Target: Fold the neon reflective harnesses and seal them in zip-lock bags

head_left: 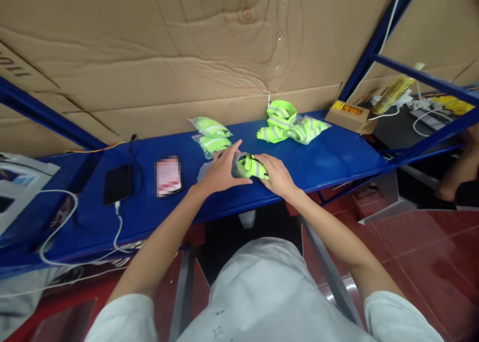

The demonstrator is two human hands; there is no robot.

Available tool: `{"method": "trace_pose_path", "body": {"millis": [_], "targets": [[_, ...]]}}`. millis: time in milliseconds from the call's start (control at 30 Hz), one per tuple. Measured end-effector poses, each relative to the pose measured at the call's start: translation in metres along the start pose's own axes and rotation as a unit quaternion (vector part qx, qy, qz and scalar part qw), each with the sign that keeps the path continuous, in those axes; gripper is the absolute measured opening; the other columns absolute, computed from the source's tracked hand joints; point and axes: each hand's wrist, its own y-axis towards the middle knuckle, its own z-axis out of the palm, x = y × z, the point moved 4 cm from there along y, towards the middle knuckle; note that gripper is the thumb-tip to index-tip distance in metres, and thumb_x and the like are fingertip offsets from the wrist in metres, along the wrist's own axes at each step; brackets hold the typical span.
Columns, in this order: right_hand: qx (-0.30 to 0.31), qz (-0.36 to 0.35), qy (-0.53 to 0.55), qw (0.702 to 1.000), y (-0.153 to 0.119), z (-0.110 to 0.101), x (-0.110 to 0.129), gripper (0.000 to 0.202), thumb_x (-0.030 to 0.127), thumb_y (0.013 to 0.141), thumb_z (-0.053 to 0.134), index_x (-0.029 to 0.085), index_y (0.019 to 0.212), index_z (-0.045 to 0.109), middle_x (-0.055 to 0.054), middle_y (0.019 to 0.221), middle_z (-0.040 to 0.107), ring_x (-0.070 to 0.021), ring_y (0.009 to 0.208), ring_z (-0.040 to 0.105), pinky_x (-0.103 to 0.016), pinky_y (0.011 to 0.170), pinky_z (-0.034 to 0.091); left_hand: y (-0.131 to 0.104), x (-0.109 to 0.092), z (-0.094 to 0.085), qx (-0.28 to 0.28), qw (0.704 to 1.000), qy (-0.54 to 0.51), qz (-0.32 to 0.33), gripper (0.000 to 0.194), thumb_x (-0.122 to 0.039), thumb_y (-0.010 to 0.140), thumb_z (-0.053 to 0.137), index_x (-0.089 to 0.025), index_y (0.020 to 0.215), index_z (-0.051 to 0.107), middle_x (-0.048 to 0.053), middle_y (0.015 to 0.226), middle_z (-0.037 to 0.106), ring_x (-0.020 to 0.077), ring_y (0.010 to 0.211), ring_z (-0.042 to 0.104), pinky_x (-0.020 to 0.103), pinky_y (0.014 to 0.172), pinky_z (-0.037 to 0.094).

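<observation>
A rolled neon-yellow reflective strap [257, 168] with silver bands and a dark edging sits in front of me, its left end inside a clear plastic bag [237, 168]. The fingers of my right hand [277, 175] are closed round the strap's right end. My left hand [223, 173] is at the bag's side, thumb and forefinger spread wide apart; its other fingers are partly hidden. Behind it lie two bagged neon straps [212, 127]. Farther right, a loose neon strap [281, 116] lies against another bagged one [310, 128].
On the blue table [322, 167], a phone-like item with a blurred top [168, 176] and a black phone [118, 184] on a white cable lie left. A small cardboard box [350, 116] stands right, beside the blue frame. Cardboard forms the back wall. Another person's arm shows far right.
</observation>
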Motion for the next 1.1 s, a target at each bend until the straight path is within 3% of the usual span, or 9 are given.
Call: {"method": "trace_pose_path", "body": {"millis": [200, 267, 400, 500, 600, 767, 1000, 1100], "targets": [[0.064, -0.068, -0.062, 0.994, 0.004, 0.001, -0.006, 0.061, 0.021, 0.094, 0.063, 0.018, 0.154, 0.052, -0.018, 0.151, 0.059, -0.0354, 0.135, 0.058, -0.048, 0.104, 0.049, -0.002, 0.010, 0.006, 0.063, 0.998, 0.007, 0.030, 0.133, -0.070, 0.074, 0.084, -0.027, 0.171, 0.005, 0.019, 0.167, 0.041, 0.0396, 0.153, 0.043, 0.053, 0.123, 0.033], [0.088, -0.103, -0.079, 0.988, 0.008, 0.001, -0.007, 0.064, 0.020, 0.092, 0.065, 0.018, 0.155, 0.052, -0.017, 0.151, 0.060, -0.0356, 0.135, 0.057, -0.048, 0.105, 0.049, -0.003, 0.014, 0.010, 0.081, 0.996, 0.012, 0.034, 0.128, -0.069, 0.076, 0.083, -0.027, 0.171, 0.009, 0.020, 0.166, 0.043, 0.0418, 0.151, 0.045, 0.055, 0.122, 0.034], [0.121, -0.180, -0.104, 0.971, 0.031, -0.002, -0.013, 0.069, 0.019, 0.090, 0.069, 0.015, 0.156, 0.051, -0.018, 0.150, 0.060, -0.0364, 0.137, 0.056, -0.049, 0.108, 0.047, 0.000, 0.021, 0.012, 0.070, 0.997, 0.021, 0.032, 0.120, -0.067, 0.082, 0.079, -0.021, 0.171, 0.012, 0.021, 0.163, 0.047, 0.0396, 0.149, 0.048, 0.051, 0.122, 0.035], [0.111, -0.250, -0.108, 0.956, 0.057, -0.001, -0.021, 0.062, 0.030, 0.094, 0.068, 0.015, 0.153, 0.054, -0.018, 0.145, 0.063, -0.0342, 0.131, 0.060, -0.047, 0.104, 0.049, 0.004, 0.025, 0.009, 0.052, 0.998, 0.031, 0.016, 0.121, -0.065, 0.082, 0.079, -0.019, 0.170, 0.011, 0.021, 0.163, 0.047, 0.0397, 0.146, 0.051, 0.051, 0.120, 0.037], [0.059, -0.300, -0.087, 0.948, 0.075, 0.003, -0.030, 0.054, 0.041, 0.098, 0.064, 0.015, 0.145, 0.060, -0.016, 0.135, 0.070, -0.0311, 0.118, 0.066, -0.043, 0.096, 0.053, 0.005, 0.029, 0.004, 0.036, 0.998, 0.042, -0.009, 0.118, -0.058, 0.083, 0.081, -0.016, 0.170, 0.012, 0.022, 0.159, 0.052, 0.0388, 0.142, 0.055, 0.050, 0.117, 0.041], [0.039, -0.317, -0.046, 0.947, 0.074, 0.008, -0.034, 0.049, 0.038, 0.099, 0.062, 0.016, 0.142, 0.062, -0.014, 0.130, 0.072, -0.0281, 0.116, 0.068, -0.041, 0.095, 0.054, 0.004, 0.031, 0.002, 0.051, 0.998, 0.020, -0.035, 0.111, -0.051, 0.084, 0.081, -0.018, 0.168, 0.017, 0.018, 0.153, 0.058, 0.0353, 0.139, 0.058, 0.048, 0.116, 0.043], [0.073, -0.296, -0.009, 0.952, 0.070, 0.008, -0.028, 0.047, 0.018, 0.094, 0.060, 0.009, 0.141, 0.058, -0.018, 0.133, 0.070, -0.0327, 0.125, 0.064, -0.047, 0.101, 0.054, 0.009, 0.015, 0.014, 0.067, 0.998, 0.006, -0.016, 0.120, -0.054, 0.080, 0.086, -0.019, 0.169, 0.012, 0.020, 0.153, 0.056, 0.0372, 0.137, 0.059, 0.050, 0.114, 0.046], [0.065, -0.278, 0.049, 0.957, 0.070, 0.011, -0.032, 0.040, 0.017, 0.096, 0.061, 0.012, 0.135, 0.060, -0.017, 0.127, 0.071, -0.0305, 0.124, 0.066, -0.045, 0.101, 0.056, 0.012, 0.013, 0.016, 0.073, 0.997, -0.005, -0.033, 0.124, -0.054, 0.076, 0.091, -0.023, 0.169, 0.015, 0.018, 0.150, 0.058, 0.0378, 0.134, 0.061, 0.051, 0.112, 0.048]]}}
